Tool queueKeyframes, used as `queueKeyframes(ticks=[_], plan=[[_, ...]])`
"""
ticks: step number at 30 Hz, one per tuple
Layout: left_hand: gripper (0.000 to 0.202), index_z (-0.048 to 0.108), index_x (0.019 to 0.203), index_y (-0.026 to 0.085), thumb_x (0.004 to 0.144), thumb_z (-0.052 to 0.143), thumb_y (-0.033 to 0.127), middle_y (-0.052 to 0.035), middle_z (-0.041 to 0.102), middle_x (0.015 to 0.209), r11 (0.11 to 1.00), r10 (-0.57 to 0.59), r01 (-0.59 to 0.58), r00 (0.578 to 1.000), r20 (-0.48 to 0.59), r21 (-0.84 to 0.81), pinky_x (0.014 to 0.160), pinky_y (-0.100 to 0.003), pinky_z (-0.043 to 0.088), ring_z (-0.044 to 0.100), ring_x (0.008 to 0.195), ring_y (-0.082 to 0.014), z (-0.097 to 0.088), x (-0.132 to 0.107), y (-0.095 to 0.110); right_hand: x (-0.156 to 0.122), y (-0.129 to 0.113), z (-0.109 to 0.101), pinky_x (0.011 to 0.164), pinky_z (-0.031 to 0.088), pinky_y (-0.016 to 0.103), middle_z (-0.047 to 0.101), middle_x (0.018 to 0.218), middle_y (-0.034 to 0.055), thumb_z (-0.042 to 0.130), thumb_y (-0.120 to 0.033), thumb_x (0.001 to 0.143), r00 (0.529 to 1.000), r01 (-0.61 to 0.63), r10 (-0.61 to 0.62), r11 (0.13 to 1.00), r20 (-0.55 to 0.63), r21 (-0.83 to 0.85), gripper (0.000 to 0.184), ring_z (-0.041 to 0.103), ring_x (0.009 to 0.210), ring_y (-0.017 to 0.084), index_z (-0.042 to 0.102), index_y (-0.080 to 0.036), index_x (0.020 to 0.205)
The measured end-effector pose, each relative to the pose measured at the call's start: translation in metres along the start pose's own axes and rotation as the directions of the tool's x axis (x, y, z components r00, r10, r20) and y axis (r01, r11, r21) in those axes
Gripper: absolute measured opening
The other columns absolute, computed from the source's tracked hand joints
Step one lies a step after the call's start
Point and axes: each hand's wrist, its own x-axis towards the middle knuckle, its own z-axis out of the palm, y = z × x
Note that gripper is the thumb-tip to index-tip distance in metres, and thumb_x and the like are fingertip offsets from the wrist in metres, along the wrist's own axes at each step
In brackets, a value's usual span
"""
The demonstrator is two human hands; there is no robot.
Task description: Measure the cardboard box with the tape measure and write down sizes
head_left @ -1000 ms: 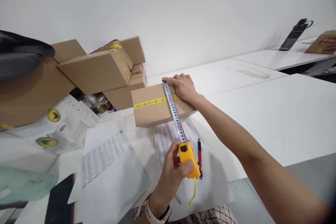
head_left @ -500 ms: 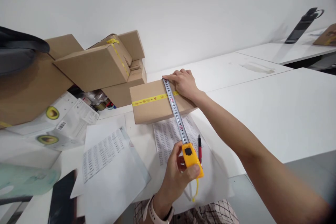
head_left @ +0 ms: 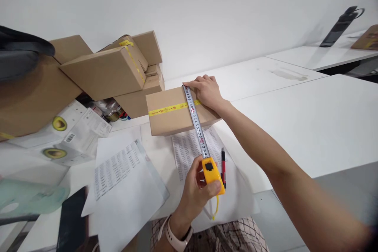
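A brown cardboard box (head_left: pixel 168 122) lies on the white desk, a strip of yellow printed tape running along its top. Across it stretches the metal blade of a yellow tape measure (head_left: pixel 210 167), whose scale reaches the mid-twenties at the case. My left hand (head_left: pixel 196 189) is closed around that case, the thumb on its near end and a yellow strap hanging below. At the box's far edge, my right hand (head_left: pixel 208 91) rests over the top, a finger pressing the blade's end there; its other fingertips are partly hidden.
Printed sheets (head_left: pixel 186 157) and a red-black pen (head_left: pixel 223 169) lie under the tape measure. Left are more papers (head_left: pixel 126 197), a dark phone-like slab (head_left: pixel 72 220), avocado-printed cartons (head_left: pixel 79 138) and stacked cardboard boxes (head_left: pixel 103 73). A dark bottle (head_left: pixel 339 27) stands far right.
The tape measure's case has shifted slightly left and up in the view with my left hand. My right hand stays at the box's far edge; the whole view has moved a little.
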Motion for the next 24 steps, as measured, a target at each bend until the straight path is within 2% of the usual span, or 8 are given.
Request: queueKeyframes(ticks=[3, 8, 12, 16, 18, 20, 22, 24], plan=[[0.081, 0.047, 0.136, 0.024, 0.069, 0.087, 0.047, -0.0129, 0.065, 0.128, 0.998, 0.033, -0.033, 0.999, -0.004, 0.049, 0.083, -0.039, 0.059, 0.068, 0.096, -0.0252, -0.009, -0.007, -0.015, -0.004, -0.004, 0.000, 0.095, 0.033, 0.047, 0.070, 0.111, 0.0116, 0.023, -0.026, 0.104, 0.999, -0.018, 0.016, 0.999, -0.028, -0.041, 0.052, 0.050, 0.103, 0.031, 0.062, -0.028, 0.138], [0.085, 0.043, 0.138, 0.025, 0.066, 0.088, 0.037, -0.0163, 0.059, 0.136, 0.978, 0.132, -0.119, 0.989, -0.064, 0.173, 0.087, -0.040, 0.058, 0.064, 0.109, -0.0289, -0.033, -0.024, -0.051, -0.022, -0.018, -0.006, 0.100, 0.031, 0.047, 0.067, 0.115, 0.0136, 0.029, -0.052, 0.103, 0.996, -0.024, 0.013, 0.991, -0.086, -0.128, 0.053, 0.049, 0.111, 0.033, 0.064, -0.023, 0.131], [0.085, 0.042, 0.138, 0.024, 0.067, 0.086, 0.036, -0.0167, 0.058, 0.137, 0.969, 0.130, -0.119, 0.991, -0.040, 0.216, 0.090, -0.041, 0.056, 0.063, 0.108, -0.0281, -0.044, -0.028, -0.060, -0.063, -0.028, -0.006, 0.105, 0.028, 0.048, 0.065, 0.121, 0.0123, 0.028, -0.057, 0.103, 0.993, 0.010, -0.025, 0.991, -0.116, -0.130, 0.055, 0.050, 0.116, 0.032, 0.061, -0.025, 0.134], [0.081, 0.047, 0.135, 0.022, 0.065, 0.085, 0.035, -0.0141, 0.063, 0.130, 0.948, 0.142, -0.125, 0.989, -0.036, 0.294, 0.092, -0.040, 0.055, 0.064, 0.107, -0.0281, -0.044, -0.026, -0.054, -0.119, -0.031, 0.012, 0.106, 0.028, 0.048, 0.064, 0.131, 0.0112, 0.036, -0.061, 0.101, 0.994, 0.037, -0.049, 0.993, -0.101, -0.113, 0.054, 0.052, 0.119, 0.032, 0.062, -0.026, 0.134], [0.079, 0.046, 0.134, 0.022, 0.066, 0.084, 0.035, -0.0133, 0.065, 0.126, 0.925, 0.148, -0.134, 0.989, -0.012, 0.355, 0.091, -0.039, 0.055, 0.064, 0.103, -0.0264, -0.044, -0.026, -0.051, -0.140, -0.032, 0.017, 0.107, 0.029, 0.049, 0.064, 0.134, 0.0103, 0.041, -0.059, 0.100, 0.997, 0.052, -0.056, 0.996, -0.055, -0.076, 0.050, 0.052, 0.122, 0.031, 0.064, -0.027, 0.132], [0.079, 0.045, 0.136, 0.021, 0.068, 0.083, 0.035, -0.0135, 0.066, 0.124, 0.902, 0.145, -0.139, 0.989, 0.017, 0.409, 0.088, -0.039, 0.055, 0.065, 0.099, -0.0251, -0.044, -0.026, -0.049, -0.151, -0.034, 0.013, 0.109, 0.030, 0.050, 0.066, 0.134, 0.0087, 0.040, -0.053, 0.103, 0.999, 0.002, -0.002, 1.000, -0.039, -0.004, 0.045, 0.053, 0.125, 0.030, 0.065, -0.028, 0.130], [0.080, 0.044, 0.137, 0.020, 0.068, 0.082, 0.036, -0.0142, 0.066, 0.123, 0.875, 0.145, -0.145, 0.989, 0.036, 0.462, 0.087, -0.040, 0.056, 0.065, 0.096, -0.0251, -0.045, -0.026, -0.048, -0.150, -0.037, -0.003, 0.107, 0.034, 0.051, 0.069, 0.129, 0.0073, 0.031, -0.049, 0.106, 0.990, -0.119, 0.129, 0.983, -0.063, 0.138, 0.046, 0.055, 0.123, 0.028, 0.066, -0.030, 0.129], [0.081, 0.046, 0.136, 0.020, 0.066, 0.083, 0.034, -0.0143, 0.067, 0.122, 0.835, 0.160, -0.163, 0.986, 0.053, 0.526, 0.089, -0.043, 0.056, 0.066, 0.098, -0.0267, -0.046, -0.027, -0.048, -0.141, -0.039, -0.025, 0.098, 0.045, 0.048, 0.071, 0.121, 0.0066, 0.019, -0.053, 0.107, 0.964, -0.219, 0.259, 0.905, -0.063, 0.365, 0.057, 0.062, 0.111, 0.025, 0.066, -0.030, 0.129]])
